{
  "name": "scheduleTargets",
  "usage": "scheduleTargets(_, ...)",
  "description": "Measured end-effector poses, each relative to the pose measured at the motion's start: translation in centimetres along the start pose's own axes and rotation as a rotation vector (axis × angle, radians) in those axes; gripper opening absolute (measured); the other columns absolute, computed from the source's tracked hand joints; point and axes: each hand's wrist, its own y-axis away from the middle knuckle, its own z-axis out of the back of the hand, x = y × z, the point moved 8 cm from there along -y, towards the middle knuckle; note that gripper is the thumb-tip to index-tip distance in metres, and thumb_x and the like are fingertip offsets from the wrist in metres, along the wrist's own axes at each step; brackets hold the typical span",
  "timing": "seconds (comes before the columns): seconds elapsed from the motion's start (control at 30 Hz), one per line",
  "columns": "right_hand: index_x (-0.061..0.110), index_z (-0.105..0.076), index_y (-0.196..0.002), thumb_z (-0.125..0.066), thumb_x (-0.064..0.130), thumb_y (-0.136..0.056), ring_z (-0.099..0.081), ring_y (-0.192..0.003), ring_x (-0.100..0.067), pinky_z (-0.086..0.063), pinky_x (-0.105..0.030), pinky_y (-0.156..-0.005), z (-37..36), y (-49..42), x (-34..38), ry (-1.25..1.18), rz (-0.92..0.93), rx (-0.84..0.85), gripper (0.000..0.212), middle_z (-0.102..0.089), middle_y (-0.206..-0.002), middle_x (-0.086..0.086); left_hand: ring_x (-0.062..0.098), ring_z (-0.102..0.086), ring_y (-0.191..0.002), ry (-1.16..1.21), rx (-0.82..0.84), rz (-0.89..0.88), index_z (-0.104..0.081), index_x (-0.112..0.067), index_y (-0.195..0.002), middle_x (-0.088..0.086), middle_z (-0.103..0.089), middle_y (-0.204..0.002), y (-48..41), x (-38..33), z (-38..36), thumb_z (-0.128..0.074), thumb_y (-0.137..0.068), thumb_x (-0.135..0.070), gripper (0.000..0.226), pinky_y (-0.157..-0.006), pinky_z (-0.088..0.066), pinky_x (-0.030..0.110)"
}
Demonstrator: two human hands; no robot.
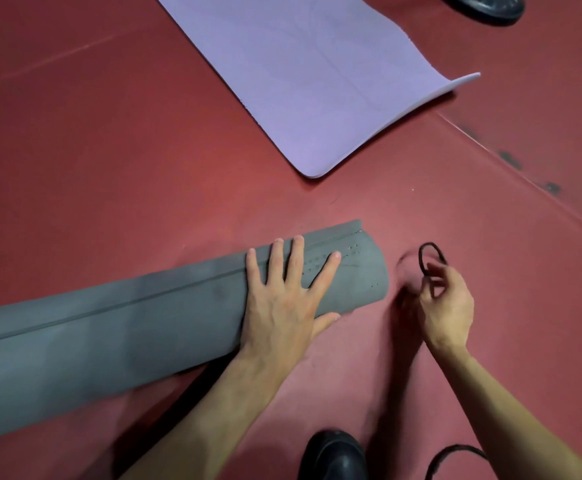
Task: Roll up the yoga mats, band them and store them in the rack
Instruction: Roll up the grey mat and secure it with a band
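Note:
A grey yoga mat [126, 327] lies rolled up on the red floor, running from the left edge to the middle. My left hand [286, 296] rests flat on the roll near its right end, fingers spread, pressing it down. Just right of that end, my right hand [447, 303] pinches a small black elastic band [431, 256] and holds it up off the floor. A purple yoga mat [300, 74] lies unrolled farther away, its near right corner curled up.
A second black band [455, 457] lies on the floor at the bottom right. A black shoe [334, 455] shows at the bottom edge. Another dark shoe or object [486, 5] sits at the top right. A floor seam runs diagonally at the right.

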Motion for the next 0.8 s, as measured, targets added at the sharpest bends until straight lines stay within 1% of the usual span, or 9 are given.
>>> scheduleTargets(0.13, 0.02, -0.07, -0.117, -0.061, 0.006, -0.099, -0.067, -0.088, -0.007, -0.054, -0.025, -0.079, 1.5, 1.6, 9.5, -0.372, 0.184, -0.056, 0.024, -0.072, -0.11, 0.005, 0.045, -0.045, -0.141, -0.013, -0.034, -0.025, -0.029, -0.035, -0.162, 0.023, -0.042, -0.157, 0.6, 0.1, 0.0, -0.064, -0.079, -0.078, 0.1, -0.111, -0.035, 0.071)
scheduleTargets(0.2, 0.02, -0.07, -0.118, -0.061, 0.005, -0.099, -0.068, -0.093, -0.008, -0.051, -0.02, -0.081, 1.7, 2.8, 13.6, -0.427, 0.287, -0.01, 0.026, -0.072, -0.111, 0.008, 0.044, -0.047, -0.139, -0.005, -0.047, -0.03, -0.033, -0.035, -0.161, 0.022, -0.045, -0.156, 0.8, 0.3, 0.2, -0.067, -0.077, -0.077, 0.099, -0.11, -0.038, 0.07)
scheduleTargets(0.33, 0.018, -0.071, -0.118, -0.061, -0.001, -0.098, -0.064, -0.098, -0.013, -0.05, -0.028, -0.086, 1.2, 5.8, 17.3, -0.302, 0.533, 0.059, 0.03, -0.069, -0.11, 0.013, 0.04, -0.051, -0.138, 0.035, -0.088, -0.015, -0.036, -0.032, -0.159, 0.019, -0.049, -0.154, 1.2, 1.1, 0.6, -0.071, -0.071, -0.078, 0.105, -0.11, -0.04, 0.067)
scheduleTargets(0.43, 0.014, -0.072, -0.115, -0.062, -0.007, -0.097, -0.059, -0.103, -0.005, -0.049, -0.027, -0.09, 0.7, 7.8, 17.9, -0.233, 0.725, 0.122, 0.029, -0.07, -0.111, 0.009, 0.03, -0.056, -0.131, 0.122, -0.111, 0.068, -0.025, -0.02, -0.163, 0.009, -0.057, -0.144, 1.1, 2.4, 1.4, -0.074, -0.061, -0.08, 0.128, -0.108, -0.043, 0.058)
scheduleTargets(0.5, 0.012, -0.073, -0.114, -0.064, -0.008, -0.096, -0.057, -0.102, -0.001, -0.047, -0.025, -0.089, 0.5, 8.9, 18.0, -0.226, 0.808, 0.169, 0.029, -0.069, -0.111, 0.008, 0.024, -0.057, -0.118, 0.131, -0.081, 0.108, -0.016, -0.019, -0.164, 0.003, -0.059, -0.133, 0.4, 3.1, 1.8, -0.073, -0.055, -0.083, 0.139, -0.1, -0.042, 0.051)
scheduleTargets(0.57, 0.012, -0.074, -0.113, -0.065, -0.008, -0.096, -0.061, -0.098, -0.01, -0.049, -0.03, -0.085, 0.4, 9.6, 17.7, -0.231, 0.843, 0.189, 0.028, -0.068, -0.107, 0.008, 0.025, -0.053, -0.109, 0.08, -0.024, 0.074, -0.011, -0.03, -0.165, 0.003, -0.055, -0.131, -0.5, 3.1, 1.7, -0.069, -0.057, -0.087, 0.134, -0.093, -0.039, 0.049)
scheduleTargets(0.67, 0.013, -0.075, -0.113, -0.067, -0.006, -0.096, -0.061, -0.09, -0.015, -0.05, -0.037, -0.076, 0.1, 9.9, 17.1, -0.226, 0.851, 0.187, 0.026, -0.068, -0.102, 0.009, 0.027, -0.044, -0.107, 0.028, 0.028, -0.009, -0.023, -0.04, -0.16, 0.006, -0.05, -0.137, -1.4, 2.9, 1.0, -0.056, -0.065, -0.091, 0.113, -0.089, -0.038, 0.05)
scheduleTargets(0.73, 0.013, -0.076, -0.112, -0.068, -0.005, -0.095, -0.061, -0.09, -0.014, -0.05, -0.036, -0.075, 0.0, 9.8, 17.2, -0.223, 0.856, 0.178, 0.026, -0.068, -0.102, 0.011, 0.028, -0.04, -0.109, 0.037, 0.04, -0.041, -0.03, -0.04, -0.158, 0.009, -0.049, -0.141, -1.4, 2.8, 0.8, -0.054, -0.067, -0.09, 0.107, -0.093, -0.039, 0.053)
scheduleTargets(0.8, 0.013, -0.076, -0.112, -0.068, -0.003, -0.095, -0.06, -0.091, -0.012, -0.05, -0.033, -0.078, 0.0, 9.5, 17.3, -0.211, 0.851, 0.168, 0.025, -0.068, -0.104, 0.011, 0.031, -0.036, -0.124, 0.062, 0.083, -0.047, -0.02, -0.039, -0.16, 0.012, -0.038, -0.152, -1.3, 2.7, 0.5, -0.054, -0.069, -0.09, 0.11, -0.106, -0.034, 0.062)
